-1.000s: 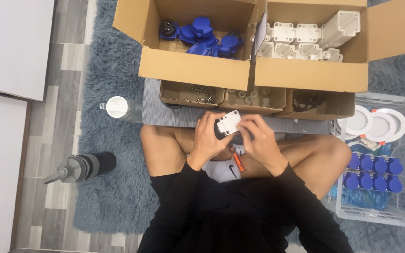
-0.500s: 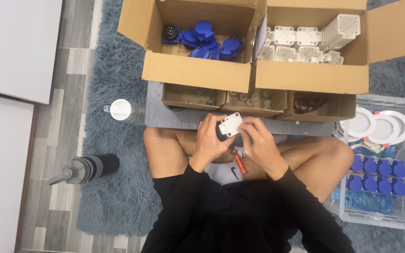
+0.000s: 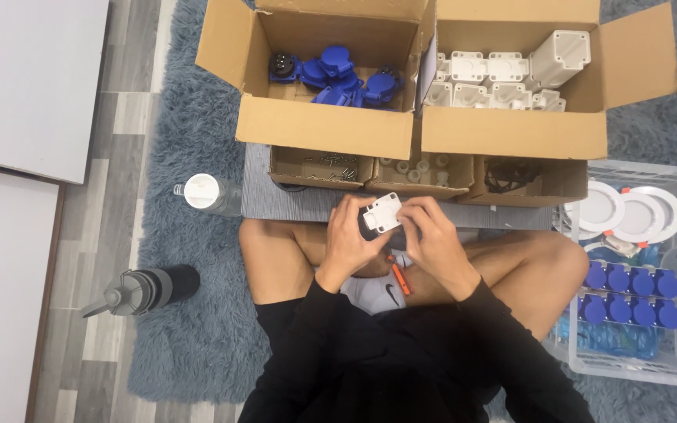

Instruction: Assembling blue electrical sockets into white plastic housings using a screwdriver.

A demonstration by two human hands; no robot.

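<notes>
**White box held over my lap**

I grip a small white plastic box between both hands: my left hand closes on its left side, my right hand on its right. It sits just in front of the small cardboard trays, above my crossed legs.

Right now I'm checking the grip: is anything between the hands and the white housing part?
Nothing visible is. The left hand and right hand both grip the white housing part directly, above the lap. The orange-handled tool lies below them, out of the way.
</notes>
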